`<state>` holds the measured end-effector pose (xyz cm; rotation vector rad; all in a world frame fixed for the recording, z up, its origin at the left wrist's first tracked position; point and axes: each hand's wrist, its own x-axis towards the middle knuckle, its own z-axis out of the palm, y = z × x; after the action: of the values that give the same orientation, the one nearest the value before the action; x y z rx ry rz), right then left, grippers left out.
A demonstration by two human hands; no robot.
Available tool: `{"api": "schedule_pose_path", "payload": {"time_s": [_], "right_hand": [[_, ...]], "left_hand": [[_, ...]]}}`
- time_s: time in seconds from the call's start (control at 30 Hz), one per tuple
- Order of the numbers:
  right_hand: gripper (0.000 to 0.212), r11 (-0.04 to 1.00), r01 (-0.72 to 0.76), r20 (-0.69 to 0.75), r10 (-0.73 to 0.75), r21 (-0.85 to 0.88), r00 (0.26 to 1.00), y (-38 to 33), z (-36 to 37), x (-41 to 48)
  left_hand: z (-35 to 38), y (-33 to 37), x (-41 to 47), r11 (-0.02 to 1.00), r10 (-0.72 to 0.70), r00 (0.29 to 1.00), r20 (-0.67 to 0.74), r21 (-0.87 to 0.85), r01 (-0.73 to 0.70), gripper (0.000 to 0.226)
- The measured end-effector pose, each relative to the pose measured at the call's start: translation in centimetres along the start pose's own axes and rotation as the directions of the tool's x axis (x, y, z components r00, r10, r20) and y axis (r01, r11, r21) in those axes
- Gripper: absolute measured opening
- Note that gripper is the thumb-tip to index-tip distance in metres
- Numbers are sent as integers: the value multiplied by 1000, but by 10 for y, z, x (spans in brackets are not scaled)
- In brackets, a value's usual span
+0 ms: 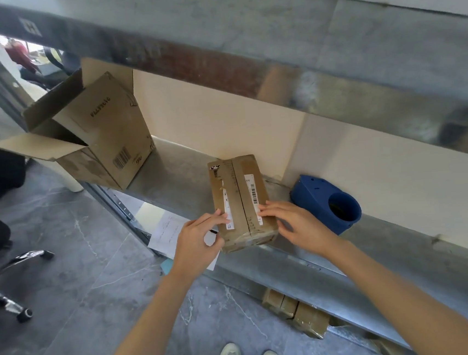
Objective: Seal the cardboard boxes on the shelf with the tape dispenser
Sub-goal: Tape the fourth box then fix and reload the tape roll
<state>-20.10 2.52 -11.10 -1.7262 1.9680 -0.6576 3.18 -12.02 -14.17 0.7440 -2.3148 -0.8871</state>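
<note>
A small brown cardboard box (241, 193) with white labels lies on the metal shelf (169, 169), its flaps closed with a seam down the middle. My left hand (199, 243) rests on its near left flap, fingers fairly straight. On the near right flap my right hand (294, 223) presses with straight fingers. A blue tape dispenser (326, 202) sits on the shelf just right of the box, apart from both hands. A larger cardboard box (94, 133) stands at the shelf's left end with its flaps open.
An upper shelf beam (244, 61) hangs over the work area. White papers (169, 232) lie on a lower level under my left hand. Taped packages (297, 314) lie on the floor below the shelf. An office chair base (15, 267) stands at left.
</note>
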Motion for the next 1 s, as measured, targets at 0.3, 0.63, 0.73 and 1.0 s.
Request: {"api": "schedule_pose_path", "payload": {"time_s": [0.3, 0.63, 0.73, 1.0], "right_hand": [[30, 995, 43, -269, -16, 94, 963, 4, 29, 0], [29, 993, -114, -527, 84, -23, 845, -26, 62, 7], [32, 987, -150, -500, 97, -66, 860, -30, 65, 8], [58, 994, -22, -95, 11, -107, 995, -6, 21, -8]], "left_hand": [[24, -2, -6, 1000, -3, 974, -228, -13, 0, 20], [54, 30, -13, 978, -155, 929, -336, 80, 192, 40], [55, 31, -13, 974, -129, 930, -343, 134, 185, 42], [27, 1, -15, 985, 45, 994, -102, 171, -27, 56]]}}
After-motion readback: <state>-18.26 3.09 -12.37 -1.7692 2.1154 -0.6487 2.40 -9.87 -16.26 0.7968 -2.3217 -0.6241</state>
